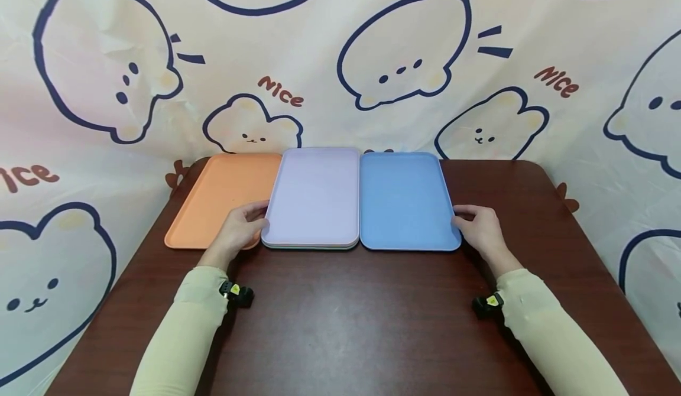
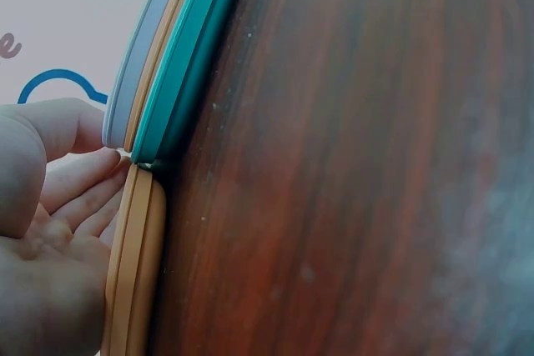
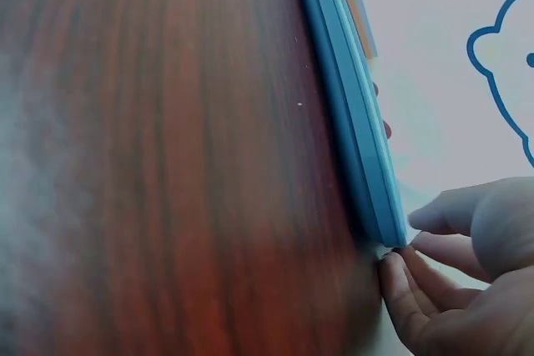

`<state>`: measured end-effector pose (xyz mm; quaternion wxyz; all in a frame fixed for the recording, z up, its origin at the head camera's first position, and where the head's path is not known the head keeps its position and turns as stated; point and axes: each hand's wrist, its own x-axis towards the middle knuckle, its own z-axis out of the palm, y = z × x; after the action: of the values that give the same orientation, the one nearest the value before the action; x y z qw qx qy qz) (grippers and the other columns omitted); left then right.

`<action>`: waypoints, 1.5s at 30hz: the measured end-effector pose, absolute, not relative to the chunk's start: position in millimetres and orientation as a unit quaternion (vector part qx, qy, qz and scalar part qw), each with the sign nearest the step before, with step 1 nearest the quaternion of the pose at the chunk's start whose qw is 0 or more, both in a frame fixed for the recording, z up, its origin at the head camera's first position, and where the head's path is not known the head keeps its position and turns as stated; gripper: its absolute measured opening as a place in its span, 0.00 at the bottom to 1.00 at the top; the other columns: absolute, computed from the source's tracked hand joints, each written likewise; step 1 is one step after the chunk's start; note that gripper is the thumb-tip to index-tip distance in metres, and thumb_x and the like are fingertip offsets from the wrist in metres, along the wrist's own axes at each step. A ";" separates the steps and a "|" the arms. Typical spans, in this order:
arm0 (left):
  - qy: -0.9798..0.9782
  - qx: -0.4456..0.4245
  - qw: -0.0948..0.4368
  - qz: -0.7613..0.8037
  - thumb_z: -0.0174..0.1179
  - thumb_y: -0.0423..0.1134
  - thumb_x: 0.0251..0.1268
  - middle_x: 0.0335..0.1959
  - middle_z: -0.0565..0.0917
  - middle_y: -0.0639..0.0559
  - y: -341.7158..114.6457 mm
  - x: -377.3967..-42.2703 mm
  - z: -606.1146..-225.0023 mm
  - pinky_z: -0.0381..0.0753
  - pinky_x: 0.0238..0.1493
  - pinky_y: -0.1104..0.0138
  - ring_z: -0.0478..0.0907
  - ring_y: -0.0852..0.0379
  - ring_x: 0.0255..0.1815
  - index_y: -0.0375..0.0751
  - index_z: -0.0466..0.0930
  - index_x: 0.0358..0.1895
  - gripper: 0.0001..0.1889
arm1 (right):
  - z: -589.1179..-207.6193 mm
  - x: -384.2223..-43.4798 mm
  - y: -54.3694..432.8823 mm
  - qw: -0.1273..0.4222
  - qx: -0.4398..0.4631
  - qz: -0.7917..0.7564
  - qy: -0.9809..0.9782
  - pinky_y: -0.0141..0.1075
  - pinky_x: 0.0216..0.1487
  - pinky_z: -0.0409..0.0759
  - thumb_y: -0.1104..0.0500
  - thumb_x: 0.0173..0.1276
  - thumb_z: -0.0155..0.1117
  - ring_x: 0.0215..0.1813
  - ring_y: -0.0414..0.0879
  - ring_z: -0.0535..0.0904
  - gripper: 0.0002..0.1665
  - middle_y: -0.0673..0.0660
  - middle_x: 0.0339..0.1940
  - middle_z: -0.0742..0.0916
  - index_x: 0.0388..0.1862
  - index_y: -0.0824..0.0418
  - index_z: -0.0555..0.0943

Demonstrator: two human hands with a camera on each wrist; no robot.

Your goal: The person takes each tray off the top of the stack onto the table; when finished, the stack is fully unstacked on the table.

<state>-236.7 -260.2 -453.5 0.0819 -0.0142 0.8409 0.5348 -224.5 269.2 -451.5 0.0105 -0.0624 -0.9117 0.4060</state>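
Your left grip [image 1: 236, 230] is nearly closed, pinching at the left edge of the lilac tray [image 1: 314, 195]; can't tell how many layers it has. Your right grip [image 1: 481, 230] is nearly closed too, pinching the right rim of the blue tray [image 1: 407, 201], which lies right of the lilac tray, touching or just beside it.

Risks, my read:
- Lilac tops a second orange tray [image 2: 156, 49], with a teal tray [image 2: 183, 64] at the bottom. If you lift with a shallow left pinch, you'd likely take the upper layers and leave teal behind, or shear the pile.
- Smooth-looking rims: uneven squeeze left vs right could skew the row or ride blue's edge up against the pile under lilac.
- Your left fingers sit over the loose orange tray [image 1: 229, 189], left of lilac and close against that pile. Dragging your knuckles could shift it.
- Blue's held at one side only; lifting there would tip it toward lilac.

Count: 5 trays visible: 1 lilac, 2 orange, 1 teal, 1 blue. 3 are stacked (lilac on top), 2 loose, one each side of lilac. 2 grips. 1 bench [image 1: 340, 325] under lilac and the rest, 1 printed wall cloth [image 1: 404, 118] behind lilac.
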 end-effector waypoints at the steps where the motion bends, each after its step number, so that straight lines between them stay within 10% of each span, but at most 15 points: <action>1: 0.839 -0.014 0.083 0.537 0.57 0.30 0.77 0.82 0.69 0.31 -260.8 -236.7 -454.2 0.65 0.84 0.48 0.65 0.38 0.85 0.31 0.66 0.81 0.32 | -451.6 -223.4 269.1 0.020 -0.067 0.410 -0.909 0.43 0.58 0.83 0.60 0.78 0.62 0.67 0.62 0.81 0.24 0.72 0.68 0.85 0.68 0.68 0.84; 9: 0.830 -0.011 0.087 0.551 0.59 0.33 0.79 0.82 0.69 0.32 -265.7 -236.4 -455.0 0.63 0.85 0.47 0.64 0.39 0.86 0.31 0.66 0.82 0.32 | -447.2 -217.5 257.7 0.086 -0.061 0.461 -0.881 0.15 0.44 0.75 0.60 0.81 0.63 0.65 0.57 0.83 0.20 0.67 0.65 0.88 0.65 0.66 0.87; 16: 0.822 -0.014 0.094 0.561 0.61 0.37 0.80 0.83 0.69 0.34 -268.2 -236.6 -454.3 0.63 0.85 0.46 0.63 0.39 0.86 0.35 0.66 0.83 0.32 | -444.0 -223.3 230.5 0.079 0.001 0.485 -0.871 0.14 0.47 0.76 0.61 0.79 0.66 0.58 0.44 0.84 0.18 0.66 0.61 0.91 0.62 0.66 0.89; 21: 0.824 -0.011 0.098 0.558 0.60 0.37 0.80 0.83 0.68 0.34 -269.0 -237.7 -453.4 0.63 0.85 0.47 0.63 0.39 0.87 0.35 0.65 0.83 0.33 | -443.6 -229.1 207.2 0.049 0.025 0.508 -0.860 0.14 0.49 0.76 0.60 0.79 0.67 0.65 0.53 0.85 0.19 0.66 0.60 0.91 0.63 0.67 0.88; 45: 0.832 -0.008 0.078 0.549 0.59 0.33 0.79 0.81 0.69 0.30 -264.3 -240.8 -455.4 0.63 0.85 0.47 0.65 0.37 0.85 0.29 0.66 0.81 0.31 | -454.0 -246.4 106.0 -0.029 0.042 0.553 -0.832 0.50 0.66 0.85 0.56 0.81 0.64 0.63 0.59 0.87 0.24 0.67 0.63 0.90 0.68 0.69 0.83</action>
<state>-240.8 -264.3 -455.4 0.0780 -0.0083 0.8324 0.5486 -246.4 106.0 -454.0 -0.0294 0.0423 -0.8318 0.5527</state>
